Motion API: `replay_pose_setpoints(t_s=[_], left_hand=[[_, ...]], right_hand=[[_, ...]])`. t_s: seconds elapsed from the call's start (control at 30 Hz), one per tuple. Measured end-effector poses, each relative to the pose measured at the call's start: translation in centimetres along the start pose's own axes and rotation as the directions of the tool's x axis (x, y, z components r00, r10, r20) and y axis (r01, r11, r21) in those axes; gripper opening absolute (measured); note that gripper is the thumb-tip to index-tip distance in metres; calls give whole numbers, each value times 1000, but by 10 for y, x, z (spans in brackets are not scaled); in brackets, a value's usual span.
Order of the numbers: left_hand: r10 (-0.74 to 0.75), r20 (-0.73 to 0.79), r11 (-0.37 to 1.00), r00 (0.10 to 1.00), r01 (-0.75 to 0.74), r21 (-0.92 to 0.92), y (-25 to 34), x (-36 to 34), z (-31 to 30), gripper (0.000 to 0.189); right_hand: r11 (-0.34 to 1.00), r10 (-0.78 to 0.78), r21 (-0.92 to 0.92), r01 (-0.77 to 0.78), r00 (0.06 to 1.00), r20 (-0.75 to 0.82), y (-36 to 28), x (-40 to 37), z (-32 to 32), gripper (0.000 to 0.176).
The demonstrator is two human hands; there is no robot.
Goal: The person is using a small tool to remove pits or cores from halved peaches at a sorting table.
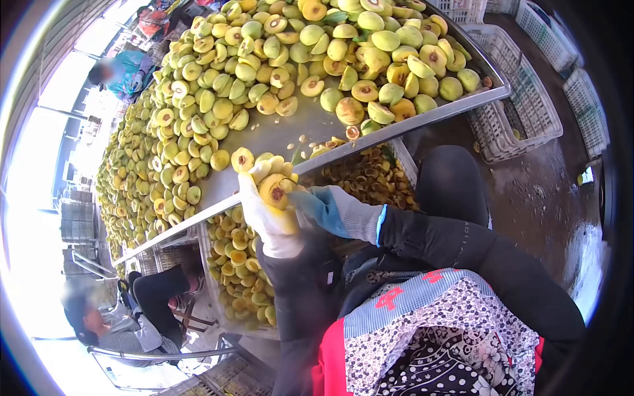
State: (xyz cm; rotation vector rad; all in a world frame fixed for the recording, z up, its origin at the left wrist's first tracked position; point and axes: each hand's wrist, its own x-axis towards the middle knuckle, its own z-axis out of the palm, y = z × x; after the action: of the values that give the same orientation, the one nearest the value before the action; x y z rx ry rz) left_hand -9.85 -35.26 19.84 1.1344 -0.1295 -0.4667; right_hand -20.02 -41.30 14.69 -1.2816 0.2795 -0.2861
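Observation:
My left hand (269, 214), in a white and yellow glove, is closed around a peach half (275, 190) with its cut face and brown centre turned up. Right beside it, my right hand (333, 210), in a grey and blue glove, has its curled fingers against the peach's edge. Whether a small tool sits in those fingers is hidden. Just past my left fingertips, another peach half (242, 159) lies at the rim of a metal table (284, 129). Heaps of yellow-green halved peaches (218, 86) cover much of that table.
Below the table edge stand a crate of peach halves (241, 264) and a bin of brownish scraps (376, 178). White plastic crates (522, 99) stand on the wet floor at right. A seated person (125, 323) is at lower left; another person (129, 76) is farther back.

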Motion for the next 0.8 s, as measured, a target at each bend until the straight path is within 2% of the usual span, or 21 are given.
replay_pose_setpoints(t_s=[0.07, 0.1, 0.13, 0.17, 0.2, 0.27, 0.3, 0.4, 0.43, 0.47, 0.5, 0.53, 0.57, 0.6, 0.67, 0.7, 0.73, 0.77, 0.8], left_hand=[[28, 41, 999, 999, -26, -38, -6, -4, 3, 29], [172, 109, 975, 979, -185, 123, -16, -3, -2, 35], [312, 174, 900, 934, -349, 261, -27, -3, -8, 43], [350, 154, 886, 924, -380, 264, -32, -4, -3, 43], [375, 149, 873, 915, -403, 274, -35, -5, -1, 43], [412, 154, 846, 898, -440, 301, -39, -5, 0, 44], [393, 148, 865, 907, -420, 275, -39, -6, 0, 43], [269, 109, 955, 957, -280, 103, -33, -9, 3, 37], [310, 166, 931, 936, -334, 147, -33, -8, 1, 37], [347, 224, 902, 911, -389, 186, -34, -6, -3, 39], [379, 282, 869, 881, -444, 220, -35, -6, -4, 42], [354, 252, 900, 901, -401, 169, -35, -7, -2, 41], [326, 223, 927, 919, -357, 117, -35, -8, 1, 40], [296, 198, 947, 934, -314, 63, -35, -8, 3, 40], [400, 231, 870, 887, -447, 207, -40, -12, 7, 39], [397, 228, 867, 889, -445, 226, -40, -14, 9, 39], [394, 226, 863, 891, -443, 244, -40, -15, 10, 39], [339, 198, 902, 920, -378, 212, -35, -15, 12, 40], [283, 169, 934, 944, -311, 177, -32, -15, 11, 40]], right_hand=[[994, 67, -90, -68, 998, -20, -2, 0, -5, 50], [985, 102, -134, -105, 994, -30, -3, -1, -7, 50], [996, 56, -73, -59, 997, -48, 2, -1, -5, 51], [1000, 11, -11, -12, 998, -68, 7, -2, 1, 51], [998, -34, 50, 39, 995, -90, 10, -2, 4, 51], [999, 40, -24, -43, 993, -111, 1, -5, 5, 53], [995, 76, -59, -84, 989, -123, -4, -7, 5, 54], [994, -9, 110, 14, 999, -53, 3, 0, 4, 55], [976, 199, 93, -199, 980, 2, 2, -1, -1, 55], [914, 399, 63, -402, 915, 53, -31, -5, -9, 54], [912, 406, 44, -408, 913, 42, -35, -7, -11, 54], [910, 413, 26, -414, 910, 31, -39, -9, -12, 54], [974, 225, 17, -224, 974, -32, -21, -9, -7, 55], [1000, 25, -3, -25, 995, -92, -3, -7, -4, 55], [997, -2, 80, 10, 996, -94, 18, 4, 2, 56], [992, -15, 121, 27, 995, -97, 23, 7, 2, 56], [996, -43, 79, 49, 996, -77, 29, 5, -1, 59], [997, -70, 37, 72, 996, -53, 13, -1, -4, 62], [999, 12, 30, -12, 1000, -2, -2, -6, -7, 64]])
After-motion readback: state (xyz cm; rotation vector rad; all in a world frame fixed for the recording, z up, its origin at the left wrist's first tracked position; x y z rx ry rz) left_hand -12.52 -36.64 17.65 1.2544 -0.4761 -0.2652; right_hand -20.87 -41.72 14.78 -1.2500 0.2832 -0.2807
